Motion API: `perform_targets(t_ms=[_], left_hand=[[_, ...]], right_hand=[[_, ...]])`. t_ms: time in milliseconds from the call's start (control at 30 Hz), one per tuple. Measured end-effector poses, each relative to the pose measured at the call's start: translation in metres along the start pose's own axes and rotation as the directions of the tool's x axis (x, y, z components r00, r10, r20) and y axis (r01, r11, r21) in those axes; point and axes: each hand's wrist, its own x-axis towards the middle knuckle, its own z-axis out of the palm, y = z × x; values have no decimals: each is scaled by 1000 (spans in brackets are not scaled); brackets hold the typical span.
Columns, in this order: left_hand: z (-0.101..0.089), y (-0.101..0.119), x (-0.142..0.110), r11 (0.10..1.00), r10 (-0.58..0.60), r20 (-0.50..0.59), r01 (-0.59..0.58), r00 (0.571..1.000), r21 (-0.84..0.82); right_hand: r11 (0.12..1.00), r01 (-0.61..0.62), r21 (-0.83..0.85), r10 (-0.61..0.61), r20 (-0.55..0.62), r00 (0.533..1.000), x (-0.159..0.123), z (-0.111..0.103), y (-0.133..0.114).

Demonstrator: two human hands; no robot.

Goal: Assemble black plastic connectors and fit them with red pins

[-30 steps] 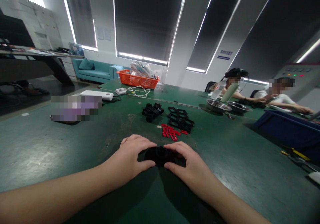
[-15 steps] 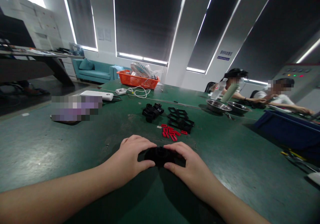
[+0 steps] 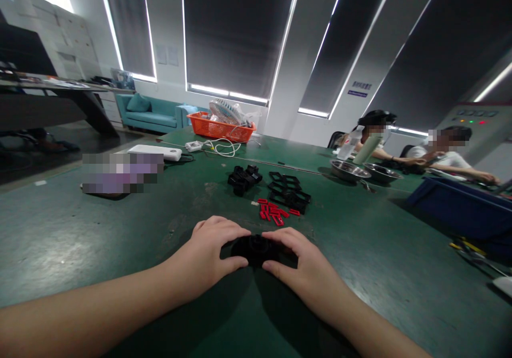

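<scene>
Both my hands rest on the green table (image 3: 100, 240) close to me, gripping a small black plastic part (image 3: 256, 248) between them. My left hand (image 3: 210, 254) curls round its left side, thumb below and fingers above. My right hand (image 3: 298, 264) wraps its right side the same way. Just beyond lie several small red pieces (image 3: 274, 212), a stack of flat black frames (image 3: 288, 190) and a pile of black parts (image 3: 244, 178).
An orange basket (image 3: 221, 127) with a fan, a white cable (image 3: 220, 147) and a white flat box (image 3: 155, 151) sit further back. Two metal bowls (image 3: 350, 169) and a blue bin (image 3: 460, 208) stand to the right, where two other people sit working.
</scene>
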Motion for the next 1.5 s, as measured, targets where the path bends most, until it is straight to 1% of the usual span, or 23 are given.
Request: perform_targets(t_ms=[133, 400, 733, 1200, 1500], left_hand=[[-1, 1, 0, 1000, -8, 13, 8, 1000, 2], [1, -1, 0, 1000, 3, -2, -3, 1000, -3], [0, 1, -1, 1000, 1, 4, -1, 1000, 18], [-1, 1, -1, 1000, 11, 6, -11, 1000, -4], [-3, 3, -1, 1000, -13, 24, 12, 1000, 18]], right_hand=[[1000, -12, 8, 13, -6, 1000, 0, 0, -1], [1000, -17, 14, 17, -8, 1000, 0, 0, -2], [1000, -4, 15, 4, -16, 1000, 0, -1, -1], [1000, -13, 22, 13, -19, 1000, 1, -1, -3], [1000, 0, 8, 0, -11, 1000, 0, 0, -3]])
